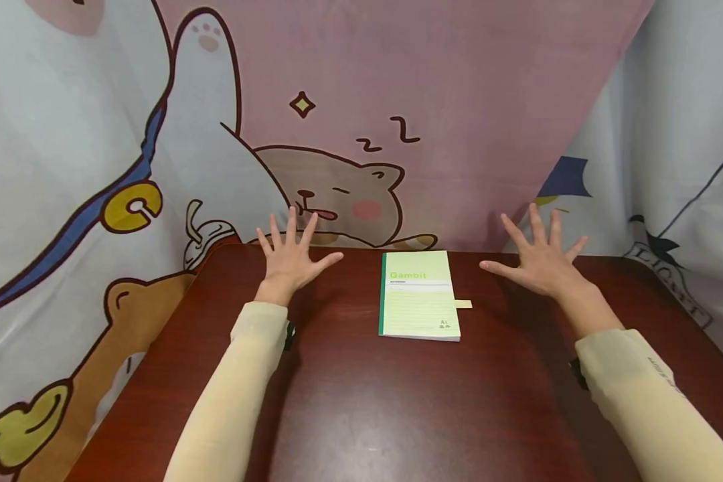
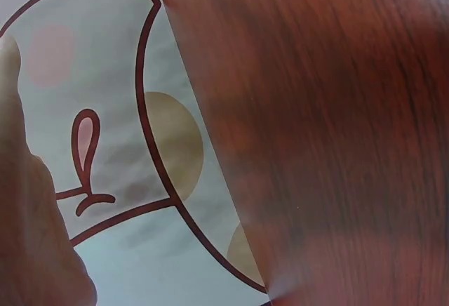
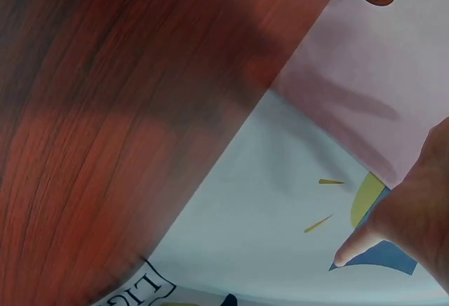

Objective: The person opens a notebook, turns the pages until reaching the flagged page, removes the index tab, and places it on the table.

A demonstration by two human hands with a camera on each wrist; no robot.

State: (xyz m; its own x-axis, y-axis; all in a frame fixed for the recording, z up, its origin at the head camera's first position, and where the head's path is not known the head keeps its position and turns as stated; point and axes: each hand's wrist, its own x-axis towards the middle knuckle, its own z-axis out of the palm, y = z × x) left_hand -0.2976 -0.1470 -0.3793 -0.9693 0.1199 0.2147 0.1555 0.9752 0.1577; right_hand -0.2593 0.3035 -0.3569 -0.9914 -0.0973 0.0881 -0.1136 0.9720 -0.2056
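Notebook lies far on the table, between left hand and right hand, both splayed, apart, holding nothing; working remotely, I'd grip clear of its right-side tab.

A printed cloth hangs behind a glossy reddish-brown table, its pictures including a sleeping bear on pink and a yellow bell on a blue band.

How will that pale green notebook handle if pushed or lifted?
The notebook lies flat on the table, so it should slide rather than tip or roll. Its thin page edge suggests it's light and may flex if lifted by one corner. The tab jutting out could bend.
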